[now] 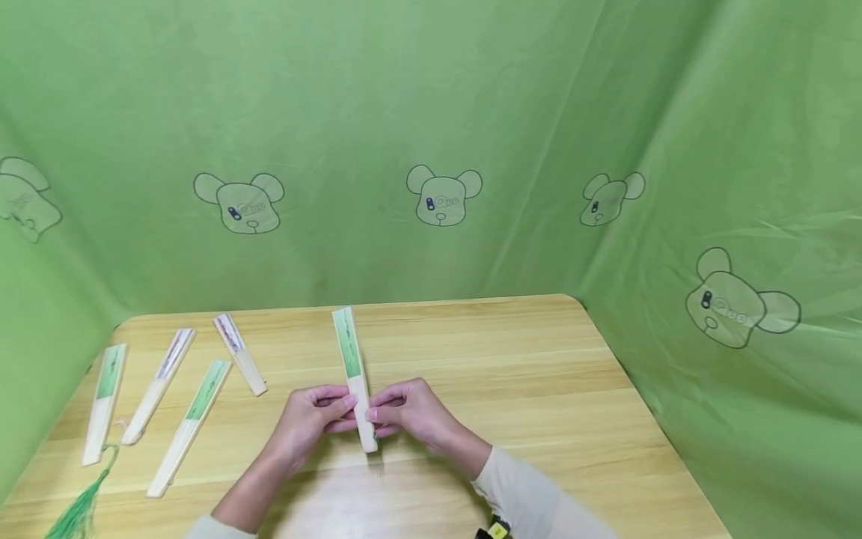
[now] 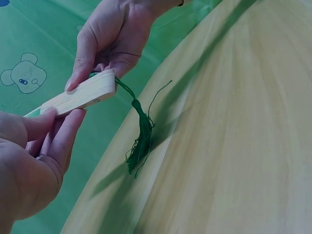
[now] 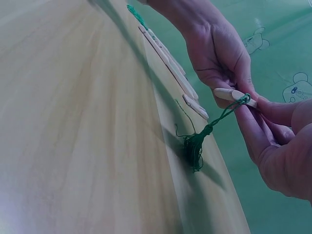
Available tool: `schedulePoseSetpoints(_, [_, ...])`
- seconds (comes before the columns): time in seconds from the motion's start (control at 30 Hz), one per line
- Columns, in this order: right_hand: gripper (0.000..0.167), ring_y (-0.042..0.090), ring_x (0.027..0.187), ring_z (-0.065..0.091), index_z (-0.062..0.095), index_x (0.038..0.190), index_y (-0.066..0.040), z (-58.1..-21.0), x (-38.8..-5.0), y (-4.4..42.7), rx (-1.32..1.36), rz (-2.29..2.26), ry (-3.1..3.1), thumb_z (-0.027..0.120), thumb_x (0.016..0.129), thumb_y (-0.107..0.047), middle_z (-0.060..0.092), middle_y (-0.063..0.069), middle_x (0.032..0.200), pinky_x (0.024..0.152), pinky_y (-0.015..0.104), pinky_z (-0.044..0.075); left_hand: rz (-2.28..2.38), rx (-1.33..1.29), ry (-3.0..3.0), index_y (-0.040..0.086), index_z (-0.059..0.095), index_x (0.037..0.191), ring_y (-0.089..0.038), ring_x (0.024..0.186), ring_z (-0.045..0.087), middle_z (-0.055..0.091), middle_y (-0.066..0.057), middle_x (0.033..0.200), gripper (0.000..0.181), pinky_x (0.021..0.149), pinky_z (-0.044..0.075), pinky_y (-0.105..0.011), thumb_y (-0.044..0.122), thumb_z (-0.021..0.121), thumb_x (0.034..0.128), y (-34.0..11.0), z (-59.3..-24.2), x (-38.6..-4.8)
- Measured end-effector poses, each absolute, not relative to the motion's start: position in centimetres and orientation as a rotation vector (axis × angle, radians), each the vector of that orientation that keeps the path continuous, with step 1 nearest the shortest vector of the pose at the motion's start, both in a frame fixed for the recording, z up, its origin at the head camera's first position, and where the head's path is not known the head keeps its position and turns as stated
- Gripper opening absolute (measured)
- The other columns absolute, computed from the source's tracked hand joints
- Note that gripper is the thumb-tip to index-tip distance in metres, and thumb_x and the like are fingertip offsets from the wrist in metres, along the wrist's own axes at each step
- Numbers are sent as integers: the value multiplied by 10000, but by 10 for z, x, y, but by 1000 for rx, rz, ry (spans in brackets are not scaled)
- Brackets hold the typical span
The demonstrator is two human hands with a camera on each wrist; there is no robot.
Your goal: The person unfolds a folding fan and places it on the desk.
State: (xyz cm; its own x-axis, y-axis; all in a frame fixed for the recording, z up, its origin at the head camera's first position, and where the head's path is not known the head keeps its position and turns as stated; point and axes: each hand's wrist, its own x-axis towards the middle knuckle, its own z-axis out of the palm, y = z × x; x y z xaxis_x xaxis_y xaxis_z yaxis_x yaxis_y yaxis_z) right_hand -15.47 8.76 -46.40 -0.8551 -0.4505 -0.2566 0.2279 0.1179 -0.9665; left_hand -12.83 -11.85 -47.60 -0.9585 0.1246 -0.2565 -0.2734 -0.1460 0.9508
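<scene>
A folded hand fan with a green leaf section and pale wooden ribs is held up above the table, tilted slightly left. My left hand pinches its left edge between thumb and fingers. From the other side, my right hand pinches the ribs low down. In the left wrist view, the fan's wooden end sits between both hands, its leaf mostly out of frame. A dark green tassel hangs from that end by a cord in the right wrist view.
Several folded fans lie at the table's left: a green one, a purple-white one, another green one and a short purple one. A green tassel lies near the front left. Green curtains surround the wooden table.
</scene>
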Motion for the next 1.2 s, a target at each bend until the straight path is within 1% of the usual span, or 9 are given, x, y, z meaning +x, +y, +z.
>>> schedulePoseSetpoints(0.17, [217, 170, 737, 747, 721, 1081, 122, -464, -152, 88, -210, -1787, 1911, 762, 889, 31, 767, 167, 927, 777, 358, 714, 2210, -176, 1857, -171, 606, 1272, -190, 875, 780, 782, -160, 1006, 344, 866, 694, -315, 20, 658, 991, -117, -475, -125])
schedulePoseSetpoints(0.43, [226, 161, 775, 752, 706, 1104, 132, -463, -149, 88, -227, -1795, 1924, 741, 901, 39, 760, 210, 981, 780, 340, 713, 2209, -215, 1909, -157, 641, 1232, -199, 848, 777, 778, -158, 977, 303, 842, 699, -316, 1, 670, 974, -113, -472, -124])
schedulePoseSetpoints(0.77, [225, 152, 772, 753, 708, 1096, 140, -465, -145, 87, -228, -1830, 1939, 744, 905, 28, 774, 218, 982, 781, 366, 715, 2218, -282, 2006, -124, 702, 1159, -235, 806, 781, 775, -220, 965, 231, 779, 706, -313, -30, 688, 948, -104, -470, -120])
schedulePoseSetpoints(1.0, [222, 149, 765, 752, 707, 1093, 133, -467, -145, 88, -185, -1837, 1932, 748, 900, 32, 776, 194, 955, 776, 338, 713, 2212, -304, 2031, -116, 708, 1152, -244, 800, 776, 769, -217, 952, 221, 763, 707, -308, -38, 685, 946, -100, -470, -119])
schedulePoseSetpoints(1.2, [219, 151, 765, 753, 709, 1088, 120, -469, -143, 88, -161, -1851, 1927, 751, 889, 38, 777, 185, 948, 768, 324, 711, 2221, -309, 2036, -119, 706, 1154, -253, 801, 780, 769, -251, 973, 223, 756, 708, -313, -39, 682, 948, -98, -472, -119])
